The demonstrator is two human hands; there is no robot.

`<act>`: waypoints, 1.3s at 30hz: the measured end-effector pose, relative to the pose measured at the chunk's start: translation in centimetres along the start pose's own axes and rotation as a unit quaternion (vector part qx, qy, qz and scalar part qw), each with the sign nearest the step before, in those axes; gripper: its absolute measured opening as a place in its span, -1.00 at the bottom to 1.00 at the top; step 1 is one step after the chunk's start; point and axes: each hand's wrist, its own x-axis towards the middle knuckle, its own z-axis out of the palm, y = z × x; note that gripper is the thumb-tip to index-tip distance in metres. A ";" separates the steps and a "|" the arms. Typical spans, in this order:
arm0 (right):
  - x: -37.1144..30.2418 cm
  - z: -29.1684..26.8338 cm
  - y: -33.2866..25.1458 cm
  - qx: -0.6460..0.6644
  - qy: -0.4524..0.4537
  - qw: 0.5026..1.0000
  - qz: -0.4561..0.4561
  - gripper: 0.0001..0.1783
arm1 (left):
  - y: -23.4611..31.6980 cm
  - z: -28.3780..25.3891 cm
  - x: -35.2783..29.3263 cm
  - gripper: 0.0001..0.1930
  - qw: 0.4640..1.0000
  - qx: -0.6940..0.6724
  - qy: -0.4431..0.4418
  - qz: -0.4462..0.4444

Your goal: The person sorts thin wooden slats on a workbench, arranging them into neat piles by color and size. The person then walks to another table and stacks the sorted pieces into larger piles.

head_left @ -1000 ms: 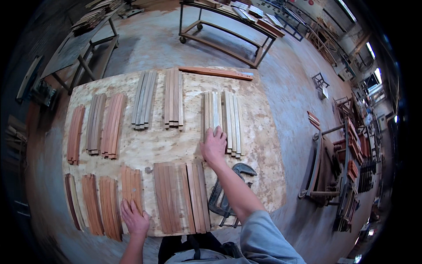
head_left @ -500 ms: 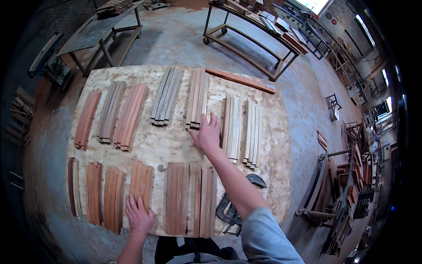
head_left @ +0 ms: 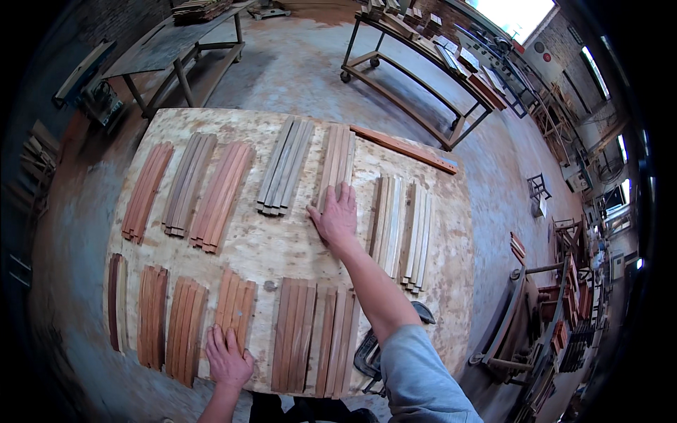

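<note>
Groups of narrow wooden strips lie side by side in two rows on a worn plywood tabletop (head_left: 282, 247). At the far middle, my right hand (head_left: 336, 217) lies with fingers spread over the near end of a light brown strip group (head_left: 338, 151), hiding that end. Near the front edge, my left hand (head_left: 230, 358) rests with outstretched fingers on the lower end of an orange-brown strip group (head_left: 236, 299). Left of my right hand is a grey strip group (head_left: 284, 166); to its right stretches a pale strip group (head_left: 388, 222). Neither hand is closed round anything.
A dark C-clamp (head_left: 368, 352) lies at the near right, partly behind my right forearm. A long reddish board (head_left: 402, 148) lines the far edge. Beyond stand a wheeled metal cart (head_left: 416, 84) and a grey-topped table (head_left: 151, 56). Another rack (head_left: 522, 310) is at right.
The view has shifted, so the table sits lower and slightly right. My right hand has gone from beside the light brown strips' end to lying over it. My left hand stays on its strips.
</note>
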 end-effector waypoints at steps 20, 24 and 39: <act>1.9 -1.7 -2.3 -0.021 -0.079 0.982 0.168 -0.17 | 0.0 -0.6 0.1 -0.27 1.000 -0.023 0.000 -0.002; 0.1 -2.9 -3.0 -0.026 -0.089 0.983 0.160 -0.13 | -0.2 -0.4 0.2 -0.25 1.000 -0.025 0.015 0.001; 7.6 2.4 -15.0 0.008 -0.115 0.990 0.083 -0.10 | -0.3 -0.5 0.2 -0.24 0.999 -0.047 -0.015 -0.003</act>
